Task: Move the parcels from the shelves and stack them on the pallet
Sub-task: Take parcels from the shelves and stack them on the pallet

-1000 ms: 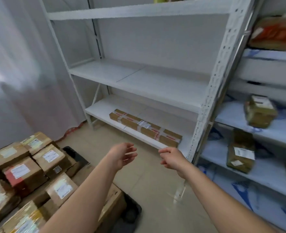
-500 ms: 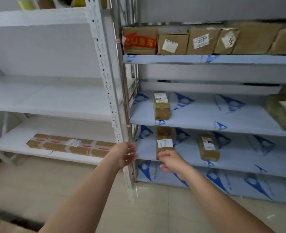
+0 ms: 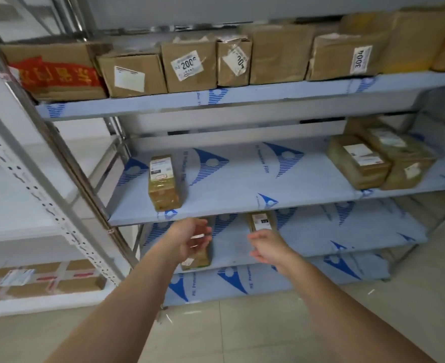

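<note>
I face a metal shelf unit covered in blue-printed film [image 3: 307, 226]. On its lower shelf lie two small brown parcels: one [image 3: 199, 256] partly hidden behind my left hand [image 3: 192, 238], the other [image 3: 261, 221] just beyond my right hand [image 3: 267, 246]. Both hands reach forward with loosely spread fingers and hold nothing. A narrow labelled parcel [image 3: 163, 183] lies on the middle shelf at the left, and two larger parcels [image 3: 358, 162] sit at its right end. A row of several cardboard boxes [image 3: 190, 65] fills the top shelf. The pallet is out of view.
A white perforated shelf post [image 3: 43, 203] stands at the left between this unit and a white shelf unit. A long flat taped box [image 3: 33, 280] lies on that unit's bottom board. Beige tiled floor [image 3: 242, 331] spreads below my arms.
My view swung right from the white shelves and the pallet parcels and came closer to the blue-film shelves. Both hands moved forward toward the lower shelf's small parcels.
</note>
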A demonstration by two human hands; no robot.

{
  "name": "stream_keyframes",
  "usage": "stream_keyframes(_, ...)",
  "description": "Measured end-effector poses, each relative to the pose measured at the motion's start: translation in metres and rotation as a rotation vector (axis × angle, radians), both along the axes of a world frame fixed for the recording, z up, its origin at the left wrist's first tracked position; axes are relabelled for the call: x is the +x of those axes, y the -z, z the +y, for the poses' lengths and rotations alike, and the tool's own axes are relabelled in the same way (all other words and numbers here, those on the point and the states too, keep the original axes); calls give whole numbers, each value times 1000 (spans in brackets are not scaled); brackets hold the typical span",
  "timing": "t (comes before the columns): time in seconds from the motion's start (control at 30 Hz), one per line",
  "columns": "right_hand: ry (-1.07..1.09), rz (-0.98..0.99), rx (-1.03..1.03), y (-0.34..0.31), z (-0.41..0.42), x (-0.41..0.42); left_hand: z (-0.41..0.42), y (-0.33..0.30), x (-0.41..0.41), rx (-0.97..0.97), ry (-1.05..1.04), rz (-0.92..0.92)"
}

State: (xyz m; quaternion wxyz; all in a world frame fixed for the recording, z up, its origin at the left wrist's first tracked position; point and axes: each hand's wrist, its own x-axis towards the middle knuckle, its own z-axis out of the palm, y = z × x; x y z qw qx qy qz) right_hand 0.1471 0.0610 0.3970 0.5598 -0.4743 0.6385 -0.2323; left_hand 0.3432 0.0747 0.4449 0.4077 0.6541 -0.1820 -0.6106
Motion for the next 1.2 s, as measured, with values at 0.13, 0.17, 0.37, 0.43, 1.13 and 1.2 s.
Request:
stream_keyframes(0.13,91,29,-9,-1,-34,-30,-63,-7,-17,-28,5,26)
stream_keyframes(0.17,97,45,-11,-2,-42,-38,-79,-8,-25,-31,18,19)
stream_keyframes(0.37,252,124,-6,-6,-84,-93,-152,-1,-100,-45,218,45)
stream_keyframes(0.43,279,90,14,1,-96,-105,-165,8,-120,-37,312,41)
stream_keyframes(1.13,-294,45,241,112,-156,-21,-80,129,-14,240,-446,62)
stream_keyframes(1.2,-343,46,259,122,-151,3,-69,137,5,250,-491,47)
